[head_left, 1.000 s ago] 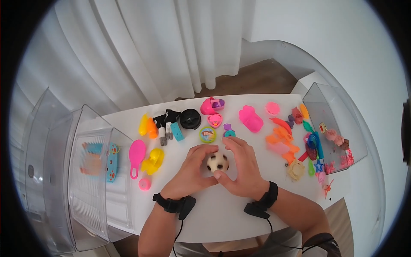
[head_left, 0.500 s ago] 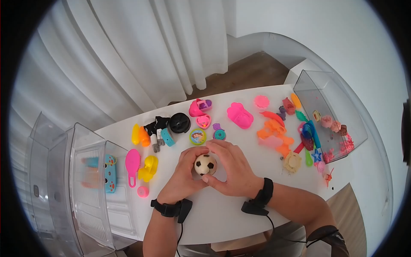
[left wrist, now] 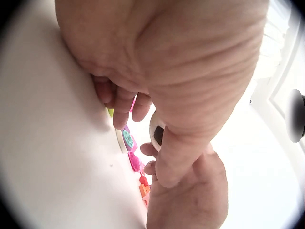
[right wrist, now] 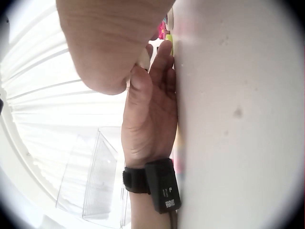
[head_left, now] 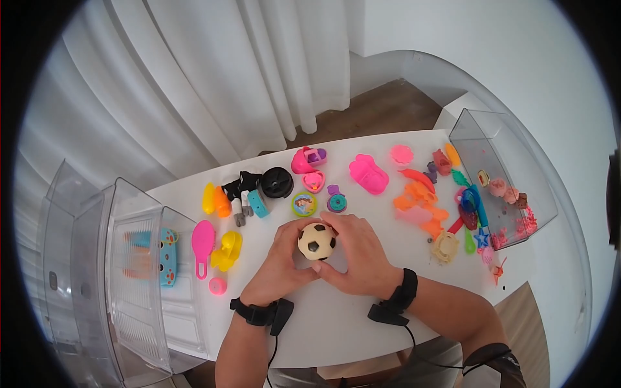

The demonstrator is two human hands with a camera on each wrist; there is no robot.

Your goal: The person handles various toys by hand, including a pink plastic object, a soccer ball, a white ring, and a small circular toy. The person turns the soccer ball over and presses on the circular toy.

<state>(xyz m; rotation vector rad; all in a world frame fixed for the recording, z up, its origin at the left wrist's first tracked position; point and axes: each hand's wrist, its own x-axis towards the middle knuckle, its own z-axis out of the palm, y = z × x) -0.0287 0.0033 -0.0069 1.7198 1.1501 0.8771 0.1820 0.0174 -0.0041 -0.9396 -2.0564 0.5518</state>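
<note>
A small cream-and-black toy soccer ball point(head_left: 317, 242) is held between both hands near the table's front half. The left hand point(head_left: 288, 255) curves round its left side, and the right hand point(head_left: 359, 253) curves round its right side. Below the ball the thumbs come close together. In the left wrist view, the left thumb covers most of the ball point(left wrist: 157, 131). Only a pale edge of the ball point(right wrist: 143, 59) shows between the hands in the right wrist view. Just beyond the fingertips lie a round green picture toy point(head_left: 303, 204) and a teal-and-purple toy point(head_left: 336, 202).
Clear plastic drawers point(head_left: 139, 284) stand at the left, and a clear bin point(head_left: 517, 220) with toy pieces lies at the right. A pink paddle-shaped toy point(head_left: 203, 240), a yellow toy point(head_left: 227, 251), a black round toy point(head_left: 277, 183) and orange toy pieces point(head_left: 420, 204) lie around on the white table point(head_left: 362, 323).
The ball has turned between the hands, showing different black patches, and looks larger in the head view. The hands have drawn in closer round it. The head view has shifted slightly.
</note>
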